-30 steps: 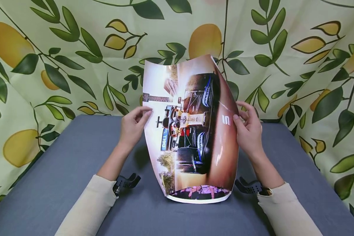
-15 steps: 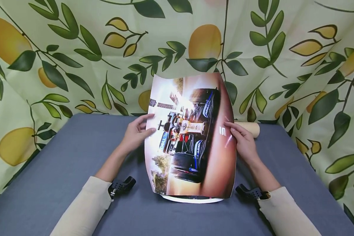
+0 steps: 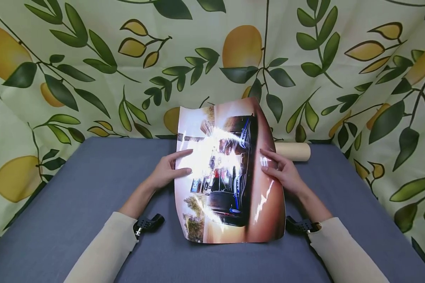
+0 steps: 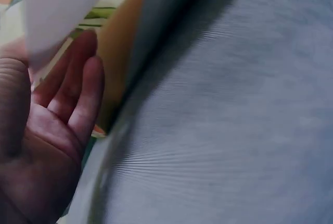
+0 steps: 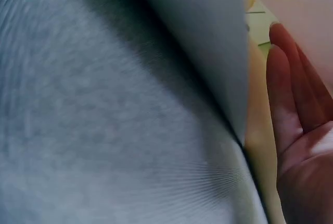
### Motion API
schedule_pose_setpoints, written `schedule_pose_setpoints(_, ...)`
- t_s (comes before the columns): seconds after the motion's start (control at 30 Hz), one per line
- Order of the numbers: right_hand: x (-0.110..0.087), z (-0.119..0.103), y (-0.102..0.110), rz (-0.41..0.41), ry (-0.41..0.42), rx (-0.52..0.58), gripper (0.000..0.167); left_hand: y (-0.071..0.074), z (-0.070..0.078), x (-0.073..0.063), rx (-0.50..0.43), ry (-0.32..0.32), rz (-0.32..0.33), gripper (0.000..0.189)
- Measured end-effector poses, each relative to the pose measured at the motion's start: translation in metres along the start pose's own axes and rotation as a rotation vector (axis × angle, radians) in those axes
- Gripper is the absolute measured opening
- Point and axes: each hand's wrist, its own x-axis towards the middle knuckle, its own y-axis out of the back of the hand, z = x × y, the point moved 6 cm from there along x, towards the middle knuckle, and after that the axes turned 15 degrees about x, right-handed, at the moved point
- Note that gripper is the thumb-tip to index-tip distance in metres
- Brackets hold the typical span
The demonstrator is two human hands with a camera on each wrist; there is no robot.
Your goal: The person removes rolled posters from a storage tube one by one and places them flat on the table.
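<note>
A glossy poster (image 3: 230, 220) printed with a racing car stands tilted toward me, its long edges bowed and strong glare over its middle. My left hand (image 3: 164, 169) pinches the left edge, with thumb and a finger on the printed face. At the right edge my right hand (image 3: 285, 171) does likewise. Other fingers lie behind the sheet, as the left wrist view shows with the hand (image 4: 57, 114) beside the pale paper (image 4: 60, 18). In the right wrist view, the fingers of the hand (image 5: 304, 109) are nearly straight behind the sheet (image 5: 307, 5).
A beige tube (image 3: 293, 151) lies at the table's back, partly hidden behind the poster. Blue-grey cloth covers the table (image 3: 92, 188). Behind it hangs a curtain (image 3: 194, 31) patterned with fruit and leaves. Each wrist wears a black camera mount (image 3: 148, 223).
The poster has come down and its lower end has flattened, so the white curled edge beneath is hidden. Both hands have lowered and slid further onto its face. The beige tube has come into view.
</note>
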Motion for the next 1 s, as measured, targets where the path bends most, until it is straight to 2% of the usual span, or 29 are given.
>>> schedule_pose_setpoints(0.1, 0.0, 0.007, 0.0, -0.021, -0.003, 0.031, 0.056, -0.005, -0.006, 0.0, 0.049, 0.034, 0.003, 0.066)
schedule_pose_setpoints(0.23, -0.001, 0.016, 0.001, -0.038, -0.026, 0.01, 0.063, -0.006, -0.011, -0.002, 0.06, 0.079, 0.015, 0.07)
schedule_pose_setpoints(0.37, -0.003, 0.02, 0.002, -0.043, -0.04, -0.013, 0.066, -0.01, -0.015, -0.001, 0.065, 0.092, -0.004, 0.073)
schedule_pose_setpoints(0.5, -0.003, 0.024, 0.003, -0.027, -0.079, -0.018, 0.06, -0.011, -0.017, 0.0, 0.045, 0.102, -0.006, 0.073)
schedule_pose_setpoints(0.73, -0.001, 0.033, -0.001, -0.049, -0.192, 0.135, 0.054, -0.009, -0.023, -0.004, -0.008, 0.171, 0.001, 0.071)
schedule_pose_setpoints(1.0, -0.002, 0.032, 0.001, -0.042, -0.191, 0.182, 0.051, -0.009, -0.024, 0.0, -0.06, 0.21, -0.003, 0.069)
